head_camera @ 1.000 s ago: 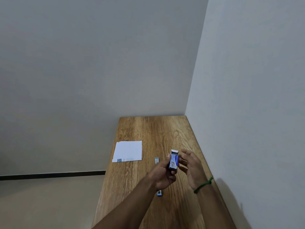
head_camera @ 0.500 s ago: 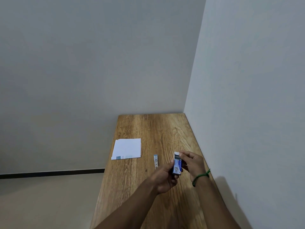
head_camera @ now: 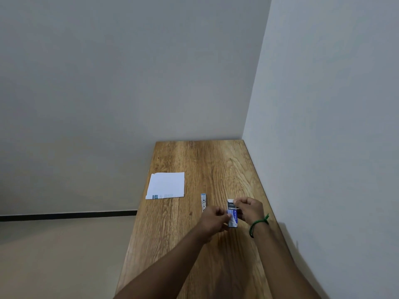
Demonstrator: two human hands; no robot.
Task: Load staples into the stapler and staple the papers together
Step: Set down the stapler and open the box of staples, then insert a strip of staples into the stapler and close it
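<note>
My left hand [head_camera: 212,221] holds a small blue-and-white staple box [head_camera: 232,219] upright just above the wooden table [head_camera: 194,160], its top flap open. The fingertips of my right hand [head_camera: 248,209] are pinched on a thin pale strip, seemingly staples, at the box's open end. The stapler [head_camera: 203,201], narrow with a blue tip, lies flat on the table just left of the box, and my left hand hides its near part. A small stack of white papers [head_camera: 166,184] with a blue printed strip lies near the table's left edge.
The table is narrow and runs away from me. A grey wall [head_camera: 323,147] stands along its right edge and another at its far end. To the left the table drops off to a beige floor [head_camera: 64,255]. A green band circles my right wrist.
Both hands and the box have moved slightly right and closer to the table. My right fingers went from touching the box's side to pinching at its open top.
</note>
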